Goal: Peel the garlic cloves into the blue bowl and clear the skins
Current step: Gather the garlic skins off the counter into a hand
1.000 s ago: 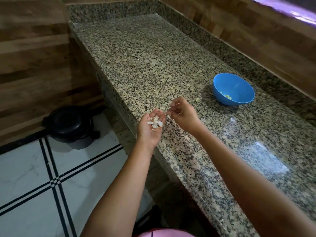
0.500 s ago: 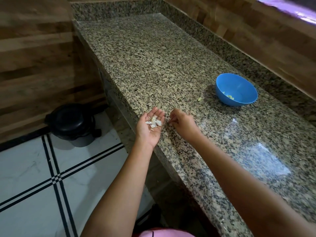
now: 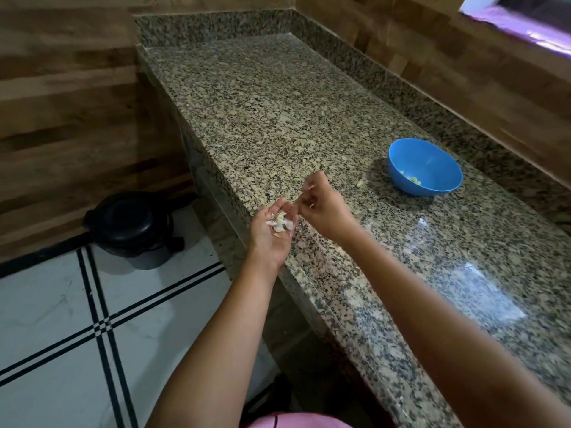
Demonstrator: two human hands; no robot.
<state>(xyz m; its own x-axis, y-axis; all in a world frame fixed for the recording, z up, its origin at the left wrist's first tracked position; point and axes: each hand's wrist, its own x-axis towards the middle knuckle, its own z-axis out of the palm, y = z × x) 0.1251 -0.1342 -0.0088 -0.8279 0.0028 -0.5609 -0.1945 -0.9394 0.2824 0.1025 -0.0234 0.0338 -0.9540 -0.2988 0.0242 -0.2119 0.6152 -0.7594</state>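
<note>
1. The speckled granite counter (image 3: pixel 278 118) runs away from me along the right, with a raised granite edge at its back and far end.
2. The white tiled floor (image 3: pixel 46 319), crossed by dark double lines, lies below on my left, and a wood-panelled wall (image 3: pixel 61 103) rises behind it.
3. A black lidded bin (image 3: pixel 131 223) stands on the floor against that wall, just beside the counter's end.
4. The blue bowl (image 3: pixel 432 186) sits upright on the counter, off to the right and well apart from my hands.
5. My left hand (image 3: pixel 272 233) is held palm up over the counter's front edge, fingers relaxed and lightly cupped, nothing clasped.
6. My right hand (image 3: pixel 324 211) hovers above the counter with its fingers curled in and the tips bunched next to my left fingertips. I cannot tell whether they pinch a scrap of skin.
7. A small heap of white garlic skins (image 3: pixel 279 223) rests in my left palm.
8. A few pale peeled cloves (image 3: pixel 414 180) lie in the bottom of the bowl.
9. One loose clove (image 3: pixel 360 183) lies on the granite just left of the bowl, touching neither the bowl nor my hands.
</note>
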